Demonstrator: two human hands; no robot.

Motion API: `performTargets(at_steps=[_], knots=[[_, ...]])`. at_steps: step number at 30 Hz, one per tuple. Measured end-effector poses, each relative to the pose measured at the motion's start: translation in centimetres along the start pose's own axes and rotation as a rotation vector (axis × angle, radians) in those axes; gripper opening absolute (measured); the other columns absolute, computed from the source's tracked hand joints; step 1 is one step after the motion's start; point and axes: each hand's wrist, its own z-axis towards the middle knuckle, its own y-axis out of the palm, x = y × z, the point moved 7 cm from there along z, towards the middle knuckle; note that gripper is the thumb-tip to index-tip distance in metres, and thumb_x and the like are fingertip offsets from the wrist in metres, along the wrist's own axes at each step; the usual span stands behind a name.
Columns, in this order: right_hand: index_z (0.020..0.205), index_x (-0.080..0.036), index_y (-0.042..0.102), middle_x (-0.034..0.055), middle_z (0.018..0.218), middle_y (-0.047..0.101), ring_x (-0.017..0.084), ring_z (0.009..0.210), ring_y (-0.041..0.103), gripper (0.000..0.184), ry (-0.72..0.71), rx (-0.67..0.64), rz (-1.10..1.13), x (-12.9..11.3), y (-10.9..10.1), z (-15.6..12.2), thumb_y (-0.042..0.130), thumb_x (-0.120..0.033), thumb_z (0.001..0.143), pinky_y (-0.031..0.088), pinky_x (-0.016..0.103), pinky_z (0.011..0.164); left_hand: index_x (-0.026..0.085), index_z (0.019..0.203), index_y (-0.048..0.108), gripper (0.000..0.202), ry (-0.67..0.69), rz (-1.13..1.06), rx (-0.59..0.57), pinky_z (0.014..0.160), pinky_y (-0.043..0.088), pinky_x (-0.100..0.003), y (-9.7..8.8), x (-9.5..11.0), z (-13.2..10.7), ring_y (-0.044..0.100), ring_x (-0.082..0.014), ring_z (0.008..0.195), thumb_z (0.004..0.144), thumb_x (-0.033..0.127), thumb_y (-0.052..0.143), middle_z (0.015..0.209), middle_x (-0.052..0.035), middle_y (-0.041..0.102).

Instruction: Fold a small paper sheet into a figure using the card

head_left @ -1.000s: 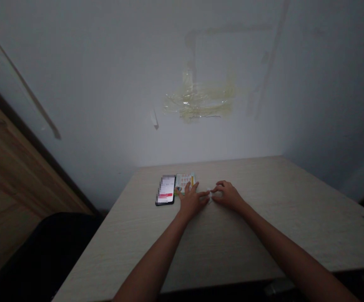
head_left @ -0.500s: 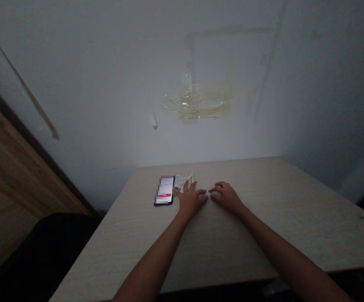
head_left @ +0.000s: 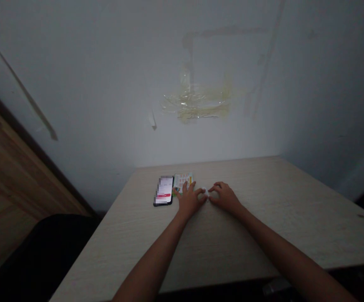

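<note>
Between my two hands on the table is a small whitish piece (head_left: 206, 191), perhaps paper or thin plastic; it is too small and dim to name. My left hand (head_left: 188, 201) pinches its left side with thumb and forefinger. The other left fingers spread over the lower edge of a colourful printed card or packet (head_left: 182, 179), partly hiding it. From the other side, my right hand (head_left: 226, 197) brings its thumb and forefinger together at the whitish piece, the remaining fingers curled.
A phone (head_left: 163, 191) with a lit screen lies left of the printed card, close beside it. The pale wooden table (head_left: 257, 235) meets a wall (head_left: 112, 105) with peeling clear tape (head_left: 197, 105). A dark object (head_left: 50, 247) stands left of the table.
The view has shifted very slightly. Both hands stay in nearly the same place, with the fingertips still at the whitish piece.
</note>
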Motion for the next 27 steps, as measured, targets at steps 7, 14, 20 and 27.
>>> performTargets(at_steps=[7, 14, 20, 27], knots=[[0.109, -0.022, 0.069, 0.0119, 0.121, 0.058, 0.026, 0.118, 0.051, 0.04, -0.02, 0.012, -0.008, -0.16, 0.16, -0.2, 0.07, -0.041, 0.074, 0.04, 0.039, 0.102, 0.05, 0.115, 0.064, 0.036, -0.008, -0.018, 0.021, 0.107, 0.001, -0.075, 0.09, 0.0, 0.03, 0.02, -0.0368, 0.144, 0.084, 0.063, 0.053, 0.151, 0.0037, 0.042], [0.11, -0.022, 0.069, 0.0125, 0.124, 0.057, 0.027, 0.118, 0.051, 0.044, -0.021, -0.017, -0.008, -0.02, 0.12, -0.2, 0.072, -0.044, 0.073, 0.04, 0.04, 0.101, 0.051, 0.114, 0.064, 0.034, 0.005, -0.011, 0.034, 0.106, 0.003, -0.076, 0.22, -0.05, 0.05, 0.021, -0.0366, 0.144, 0.084, 0.063, 0.053, 0.151, 0.0048, 0.042], [0.107, -0.025, 0.071, 0.0109, 0.125, 0.057, 0.026, 0.119, 0.051, 0.038, 0.004, -0.041, 0.003, 0.51, 0.31, -0.01, 0.069, -0.048, 0.077, 0.04, 0.041, 0.1, 0.05, 0.114, 0.065, 0.034, 0.011, -0.011, 0.044, 0.107, 0.003, -0.074, 0.08, -0.11, 0.01, 0.021, -0.0367, 0.144, 0.085, 0.063, 0.052, 0.149, 0.0046, 0.044], [0.105, -0.024, 0.071, 0.0103, 0.121, 0.059, 0.024, 0.116, 0.052, 0.029, 0.007, 0.011, -0.019, -0.03, -0.07, -0.12, 0.067, -0.037, 0.079, 0.04, 0.038, 0.101, 0.05, 0.112, 0.066, 0.033, 0.017, -0.014, 0.074, 0.107, 0.001, -0.075, 0.2, -0.11, -0.02, 0.022, -0.0363, 0.143, 0.084, 0.063, 0.053, 0.149, 0.0038, 0.044]])
